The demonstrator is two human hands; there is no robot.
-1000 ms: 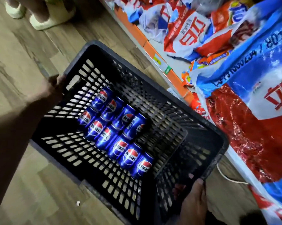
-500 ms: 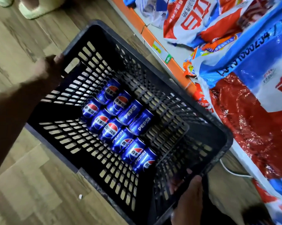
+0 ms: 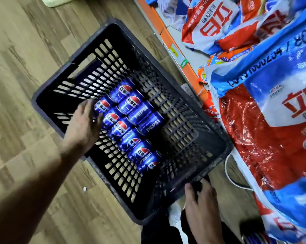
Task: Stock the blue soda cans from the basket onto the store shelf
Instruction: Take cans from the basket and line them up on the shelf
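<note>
A black slatted plastic basket (image 3: 88, 55) stands on the wooden floor beside the store shelf (image 3: 168, 41). Several blue soda cans (image 3: 141, 118) lie on their sides in two rows on its bottom. My left hand (image 3: 83, 125) is inside the basket from the left, fingers apart, its fingertips touching the leftmost can (image 3: 102, 104); the fingertips are blurred and hold nothing. My right hand (image 3: 201, 201) is at the near corner, with its fingers curled over the basket's rim.
Large red, white and blue bags (image 3: 272, 129) fill the low orange-edged shelf on the right and overhang the basket's right side. A white cable (image 3: 227, 173) runs along the floor under them. A pale slipper (image 3: 57, 0) shows at the top edge.
My left hand has let go of the basket's far left rim and moved down inside onto the cans. The basket has come down to the floor. My right hand stays on the near rim.
</note>
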